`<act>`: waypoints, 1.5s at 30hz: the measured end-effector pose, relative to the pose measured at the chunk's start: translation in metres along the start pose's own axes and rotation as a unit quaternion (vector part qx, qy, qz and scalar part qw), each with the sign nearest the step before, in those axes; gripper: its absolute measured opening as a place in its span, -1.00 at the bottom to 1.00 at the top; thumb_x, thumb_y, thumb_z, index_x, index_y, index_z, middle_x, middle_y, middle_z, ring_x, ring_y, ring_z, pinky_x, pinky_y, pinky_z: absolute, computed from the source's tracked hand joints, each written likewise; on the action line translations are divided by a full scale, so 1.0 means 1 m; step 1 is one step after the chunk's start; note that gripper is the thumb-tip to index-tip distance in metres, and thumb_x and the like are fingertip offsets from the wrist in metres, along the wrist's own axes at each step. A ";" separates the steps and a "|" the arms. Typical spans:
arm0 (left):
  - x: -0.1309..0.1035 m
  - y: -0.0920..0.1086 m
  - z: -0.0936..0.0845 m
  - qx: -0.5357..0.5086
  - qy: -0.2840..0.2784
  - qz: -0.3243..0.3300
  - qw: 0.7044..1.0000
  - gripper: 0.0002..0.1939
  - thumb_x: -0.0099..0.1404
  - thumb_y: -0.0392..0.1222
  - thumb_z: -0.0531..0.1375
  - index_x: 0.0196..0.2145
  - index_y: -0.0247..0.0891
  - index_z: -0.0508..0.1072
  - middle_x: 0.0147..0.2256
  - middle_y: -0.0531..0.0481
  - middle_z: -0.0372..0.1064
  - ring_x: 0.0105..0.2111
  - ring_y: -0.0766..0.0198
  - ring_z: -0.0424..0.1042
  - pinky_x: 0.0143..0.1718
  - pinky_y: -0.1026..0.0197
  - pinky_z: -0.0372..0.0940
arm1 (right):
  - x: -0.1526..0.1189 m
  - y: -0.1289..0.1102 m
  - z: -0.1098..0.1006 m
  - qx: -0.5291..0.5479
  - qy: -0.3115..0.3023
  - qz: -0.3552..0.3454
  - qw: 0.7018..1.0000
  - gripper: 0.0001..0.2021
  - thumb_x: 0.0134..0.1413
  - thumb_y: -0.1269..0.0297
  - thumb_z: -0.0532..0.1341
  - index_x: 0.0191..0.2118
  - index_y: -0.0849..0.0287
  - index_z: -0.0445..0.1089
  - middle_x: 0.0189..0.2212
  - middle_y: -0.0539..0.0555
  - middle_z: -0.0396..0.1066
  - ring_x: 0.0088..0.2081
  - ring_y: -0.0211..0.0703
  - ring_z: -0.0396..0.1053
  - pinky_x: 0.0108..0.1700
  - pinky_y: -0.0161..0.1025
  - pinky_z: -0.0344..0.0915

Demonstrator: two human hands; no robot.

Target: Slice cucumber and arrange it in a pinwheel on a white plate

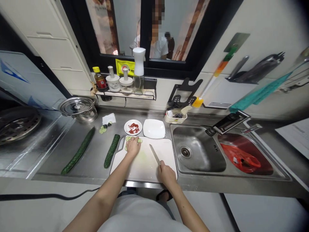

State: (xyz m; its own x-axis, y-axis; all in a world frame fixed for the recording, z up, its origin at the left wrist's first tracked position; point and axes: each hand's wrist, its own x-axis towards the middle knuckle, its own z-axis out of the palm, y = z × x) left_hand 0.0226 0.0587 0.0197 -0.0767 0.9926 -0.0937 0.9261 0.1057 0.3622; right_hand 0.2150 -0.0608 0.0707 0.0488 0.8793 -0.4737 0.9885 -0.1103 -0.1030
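My left hand (133,147) is at the upper left of the white cutting board (149,172), its fingers bent down over several pale green cucumber slices (127,147). Part of the slices is hidden under the fingers. In my right hand (167,174) is the handle of a knife (154,154); its blade lies low over the board, pointing up and left. Left of the board rests a cucumber (111,151) with dark green skin. Beyond the board are a small plate of chopped red pieces (133,128) and a white square plate (154,129).
A longer cucumber (78,151) lies further left, near cucumber scraps (103,129) and a lidded steel pot (80,109). On the right is a double sink (200,148) with a red plastic bag (241,159). A rack (125,94) of bottles and jars hangs below the window.
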 end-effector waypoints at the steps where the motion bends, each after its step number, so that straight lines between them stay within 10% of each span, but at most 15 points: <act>1: 0.002 0.002 0.000 0.012 -0.006 0.005 1.000 -0.62 0.30 -0.11 0.07 0.05 -0.18 0.37 -0.06 -0.18 0.35 -0.04 0.04 0.30 -0.03 0.07 0.14 | 0.000 0.000 0.000 0.001 0.000 0.000 1.000 -0.67 0.26 0.37 -0.15 0.02 0.22 0.24 -0.28 0.25 0.49 -0.22 -0.05 0.46 -0.30 -0.25 0.20; 25: 0.001 0.000 -0.005 -0.109 -0.017 0.028 0.994 -0.81 0.28 -0.34 0.07 -0.23 -0.21 0.45 -0.18 -0.06 0.45 -0.13 0.19 0.36 -0.10 0.19 0.19 | 0.002 -0.002 -0.005 0.003 -0.026 0.002 1.000 -0.66 0.27 0.36 -0.14 0.06 0.23 0.21 -0.24 0.26 0.47 -0.17 -0.03 0.44 -0.25 -0.23 0.19; 32: -0.005 -0.009 -0.013 -0.140 -0.154 0.129 0.970 -0.74 0.19 -0.37 0.09 -0.23 -0.24 0.53 -0.27 -0.03 0.51 -0.25 0.24 0.44 -0.21 0.27 0.25 | 0.001 -0.003 -0.006 0.005 -0.034 0.003 0.999 -0.67 0.27 0.36 -0.15 0.05 0.22 0.21 -0.25 0.26 0.47 -0.18 -0.04 0.45 -0.26 -0.22 0.19; 45: -0.014 0.004 -0.015 0.011 -0.175 0.243 0.954 -0.66 0.15 -0.47 0.06 -0.24 -0.18 0.52 -0.20 -0.12 0.44 -0.08 0.13 0.37 -0.04 0.17 0.19 | 0.002 -0.002 -0.001 0.004 -0.012 -0.001 1.000 -0.68 0.27 0.36 -0.14 0.03 0.22 0.20 -0.26 0.25 0.48 -0.21 -0.07 0.45 -0.27 -0.24 0.19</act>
State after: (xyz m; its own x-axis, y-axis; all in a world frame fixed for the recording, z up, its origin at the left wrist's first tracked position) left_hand 0.0217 0.0462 0.0366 0.4886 0.8431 -0.2247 0.8287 -0.3678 0.4219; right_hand 0.2132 -0.0587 0.0707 0.0426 0.8683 -0.4943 0.9874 -0.1121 -0.1118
